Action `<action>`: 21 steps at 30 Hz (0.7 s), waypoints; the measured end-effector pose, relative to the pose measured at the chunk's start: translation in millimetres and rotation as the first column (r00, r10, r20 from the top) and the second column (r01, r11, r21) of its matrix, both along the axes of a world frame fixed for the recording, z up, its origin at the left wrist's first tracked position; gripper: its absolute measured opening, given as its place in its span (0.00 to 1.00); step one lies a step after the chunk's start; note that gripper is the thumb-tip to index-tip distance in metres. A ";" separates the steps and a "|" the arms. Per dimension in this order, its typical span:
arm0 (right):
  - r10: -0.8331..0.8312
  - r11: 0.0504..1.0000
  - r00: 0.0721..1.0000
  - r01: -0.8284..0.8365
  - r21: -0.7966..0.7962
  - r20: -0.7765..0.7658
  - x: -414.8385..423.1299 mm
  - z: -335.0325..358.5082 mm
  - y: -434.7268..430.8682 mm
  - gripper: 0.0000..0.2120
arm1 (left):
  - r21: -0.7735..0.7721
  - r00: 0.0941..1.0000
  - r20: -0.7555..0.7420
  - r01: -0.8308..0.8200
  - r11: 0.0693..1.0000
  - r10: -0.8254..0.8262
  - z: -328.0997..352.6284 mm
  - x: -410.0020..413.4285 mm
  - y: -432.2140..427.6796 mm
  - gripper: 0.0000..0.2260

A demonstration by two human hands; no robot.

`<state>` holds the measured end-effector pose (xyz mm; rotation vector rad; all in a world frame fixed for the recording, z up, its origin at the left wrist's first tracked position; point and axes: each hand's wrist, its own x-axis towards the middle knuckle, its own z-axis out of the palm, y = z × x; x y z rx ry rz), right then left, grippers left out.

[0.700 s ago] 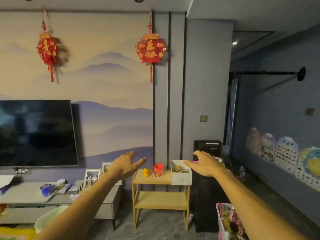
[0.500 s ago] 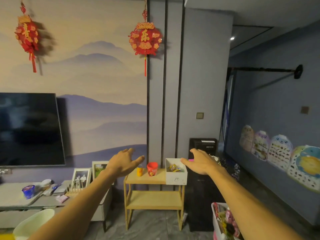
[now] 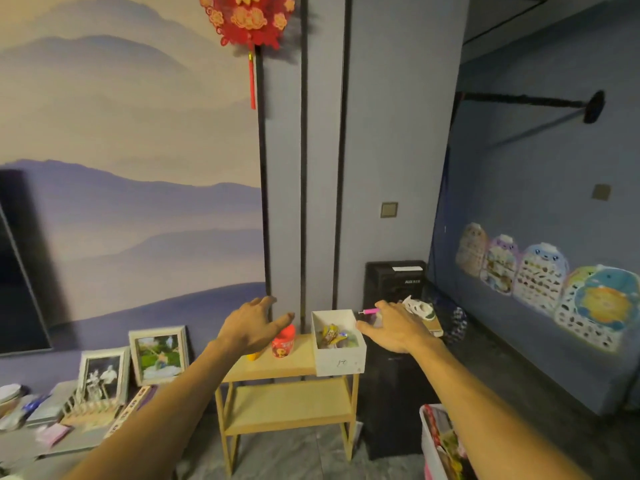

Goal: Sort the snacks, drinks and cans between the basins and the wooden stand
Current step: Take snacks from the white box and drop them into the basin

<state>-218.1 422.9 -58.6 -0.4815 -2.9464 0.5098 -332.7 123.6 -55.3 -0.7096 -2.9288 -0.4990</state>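
The wooden stand [image 3: 291, 407] is standing against the wall in front of the person, and both arms are reaching toward its top shelf. At the lower right edge of the view a white basin [image 3: 425, 431] is showing only in part, with colourful packets inside. A white box [image 3: 341, 363] is sitting on the right end of the top shelf and is holding some snack packets [image 3: 331, 336].

The left hand [image 3: 247, 329] is hovering over the left part of the shelf. The right hand [image 3: 398, 330] is hovering just beside the right wall of the box, above a black unit [image 3: 394, 282]. The fingers [image 3: 266, 302] of both hands are spread and released, and they are grasping nothing.

A red can [image 3: 284, 344] is standing upright on the shelf, between the left hand and the box. A small orange thing [image 3: 254, 357] is peeking out below the left palm, too hidden to identify.

As I am judging it, the person is in the reaching step and nothing is picked yet. The next move is probably calling for the left hand to come lower and close around the red can from the side, holding it upright and not knocking the orange thing. The right hand seems to be aiming at the box, so it is needing a firm hold on the wall.
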 end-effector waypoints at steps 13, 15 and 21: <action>0.037 0.998 0.999 -0.035 -0.057 0.025 -209.5 -74.3 108.4 0.40 | 0.015 0.991 0.116 -0.066 0.998 0.063 -61.8 -195.9 131.4 0.51; 0.044 0.997 0.998 -0.041 -0.066 0.047 -236.5 -85.6 126.5 0.39 | 0.015 0.985 0.161 -0.071 0.997 0.068 -72.1 -220.3 151.4 0.45; 0.044 0.994 0.994 -0.034 -0.107 0.102 -304.7 -120.1 171.2 0.35 | 0.041 0.953 0.296 -0.080 0.996 0.064 -115.3 -291.8 200.1 0.44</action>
